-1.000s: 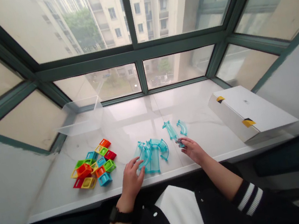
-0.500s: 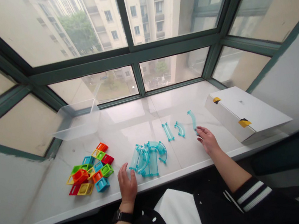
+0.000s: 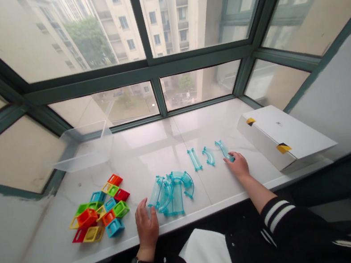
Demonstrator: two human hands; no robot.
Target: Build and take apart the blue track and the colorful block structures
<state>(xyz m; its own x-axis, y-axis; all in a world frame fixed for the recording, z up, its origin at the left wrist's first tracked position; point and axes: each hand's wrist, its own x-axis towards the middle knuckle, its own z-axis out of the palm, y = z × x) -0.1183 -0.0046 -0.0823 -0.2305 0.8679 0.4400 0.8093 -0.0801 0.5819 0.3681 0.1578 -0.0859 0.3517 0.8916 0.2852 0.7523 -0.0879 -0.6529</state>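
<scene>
My right hand is closed on the near end of a clear teal curved track piece that rests on the white sill. To its left lie a short curved track piece and a straight track piece, side by side. My left hand rests at the sill's front edge, fingers apart and holding nothing. Right beside it is a heap of teal track pieces, straight and curved ones overlapping. Farther left sits a cluster of coloured hollow plastic blocks in red, orange, yellow, green and blue.
A clear plastic bin stands at the back left by the window. On the right is a white box with yellow-and-black tabs. The white sill ends at a front edge close to my body; window frames border its back.
My right hand has turned the curved track piece and brought it down and left, closer to the two laid-out pieces. My left hand stays by the heap. The whole view has shifted slightly.
</scene>
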